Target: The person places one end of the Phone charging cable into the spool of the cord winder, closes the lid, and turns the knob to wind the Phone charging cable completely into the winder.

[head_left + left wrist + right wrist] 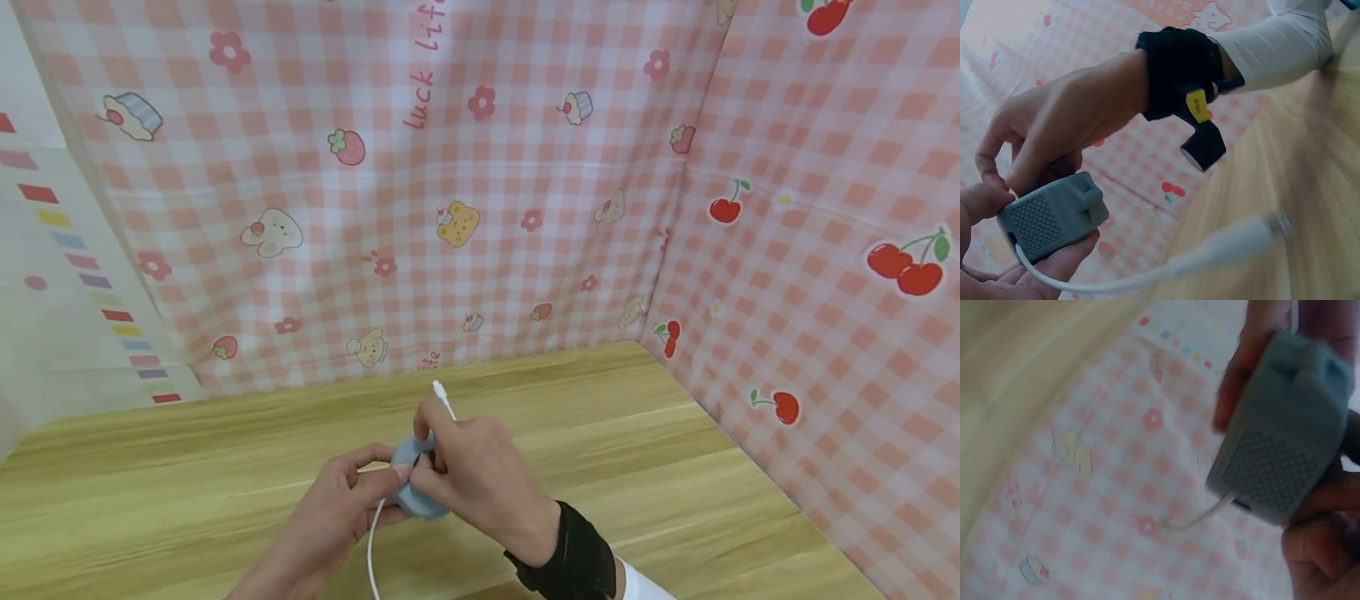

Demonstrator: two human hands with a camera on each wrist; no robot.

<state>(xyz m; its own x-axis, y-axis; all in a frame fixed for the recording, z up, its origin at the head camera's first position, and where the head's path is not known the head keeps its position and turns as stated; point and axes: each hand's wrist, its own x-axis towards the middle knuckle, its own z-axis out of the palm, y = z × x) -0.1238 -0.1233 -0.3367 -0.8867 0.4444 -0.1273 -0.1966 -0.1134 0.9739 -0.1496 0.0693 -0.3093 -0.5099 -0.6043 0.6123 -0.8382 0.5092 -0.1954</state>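
A small blue-grey cable winder [427,505] with a studded side is held above the table between both hands. My left hand [337,502] grips its left edge, thumb on the upper face and fingers beneath. My right hand [491,477] curls over the top and pinches a dark knob on that face, partly hidden by the fingers. White cable [371,546] leaves the winder at opposite sides. Its short end carries a plug [440,390] beyond the right hand; the other length runs down toward the near edge. In the left wrist view, the plug [1235,242] hangs free of the table.
The wood-grain table [187,500] spreads under both hands. A pink checked cloth [315,183] stands behind it, and a cherry-print cloth [825,333] walls the right side. My right wrist wears a black band [570,554].
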